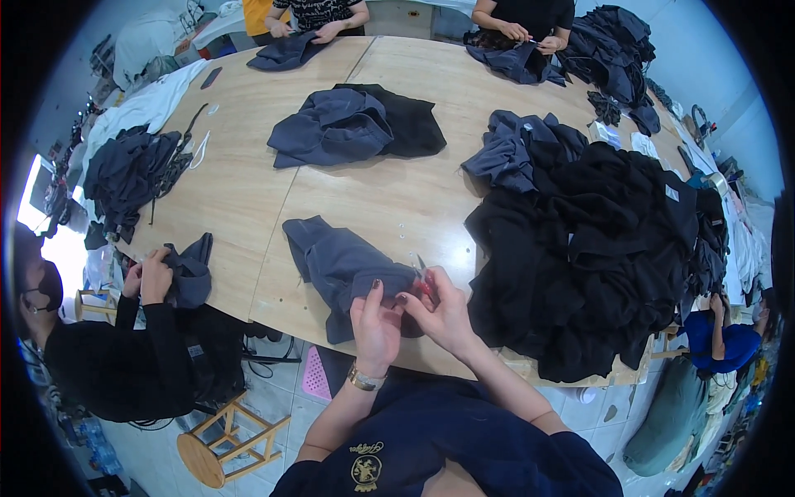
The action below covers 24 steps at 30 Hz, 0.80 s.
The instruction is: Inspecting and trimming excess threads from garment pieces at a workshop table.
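A dark grey cloth garment (335, 258) lies partly on the wooden table (228, 199), its near edge lifted at the table's front. My left hand (375, 335) grips that edge, thumb on top and fingers mostly hidden beneath the cloth. Closed around small red-handled scissors (427, 286), my right hand (447, 316) also has its thumb at the cloth, close to my left fingers. The blades point away from me, just beyond the garment's edge. Whether they are parted is hard to make out.
A large heap of black garments (588, 257) rises right beside my right hand. Farther off lie a grey and black pile (331, 128) and a left-hand pile (128, 170). Co-workers handle cloth at the left (190, 273) and far edges. A wooden stool (207, 460) stands below left.
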### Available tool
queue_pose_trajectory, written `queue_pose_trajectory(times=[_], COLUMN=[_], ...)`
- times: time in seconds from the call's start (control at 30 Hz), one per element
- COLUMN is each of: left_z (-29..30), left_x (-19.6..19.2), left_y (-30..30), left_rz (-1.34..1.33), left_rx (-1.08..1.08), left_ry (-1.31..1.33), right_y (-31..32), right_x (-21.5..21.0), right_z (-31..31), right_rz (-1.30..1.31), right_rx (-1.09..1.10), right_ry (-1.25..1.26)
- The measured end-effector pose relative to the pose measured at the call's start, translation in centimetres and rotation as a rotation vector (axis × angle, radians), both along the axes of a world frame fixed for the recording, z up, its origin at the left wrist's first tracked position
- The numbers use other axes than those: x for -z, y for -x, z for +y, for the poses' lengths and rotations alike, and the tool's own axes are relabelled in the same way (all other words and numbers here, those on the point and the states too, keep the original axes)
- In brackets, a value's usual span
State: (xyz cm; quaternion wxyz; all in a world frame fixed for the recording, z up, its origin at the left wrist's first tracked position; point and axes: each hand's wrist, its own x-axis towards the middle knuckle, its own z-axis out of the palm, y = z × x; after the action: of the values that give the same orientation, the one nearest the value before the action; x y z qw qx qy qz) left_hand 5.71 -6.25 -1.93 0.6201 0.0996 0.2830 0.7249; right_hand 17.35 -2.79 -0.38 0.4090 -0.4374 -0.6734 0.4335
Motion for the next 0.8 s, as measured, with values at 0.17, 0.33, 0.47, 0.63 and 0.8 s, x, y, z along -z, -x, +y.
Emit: queue_pose_trajectory(times=[0.17,0.33,0.47,0.63,0.8], left_z=[0.1,0.0,0.6,0.4,0.3], left_x=[-0.3,-0.7,-1.1,0.1,-0.2], left_y=[-1.2,0.3,0.6,1.0,0.8], left_rz=[0.166,0.069,-0.021,0.023,0.015], left_rx=[-0.104,-0.021,-0.02,0.021,0.005], left_ry=[-0.039,0.014,0.019,-0.015,-0.032], right_y=[1.3,0.1,-1.0,-1.6,-1.8], right_x=[0.5,-0.5,0.0,0.5,1.3], right_z=[0.0,-2.3,-2.6,-1.2,-0.5], right_rz=[0.109,0.076,0.004,-0.141,-0.302], right_rx=[0.015,-0.277,-0.374,-0.055,0.009], right_ry=[0.028,-0.073,-0.152,-0.088,-0.197])
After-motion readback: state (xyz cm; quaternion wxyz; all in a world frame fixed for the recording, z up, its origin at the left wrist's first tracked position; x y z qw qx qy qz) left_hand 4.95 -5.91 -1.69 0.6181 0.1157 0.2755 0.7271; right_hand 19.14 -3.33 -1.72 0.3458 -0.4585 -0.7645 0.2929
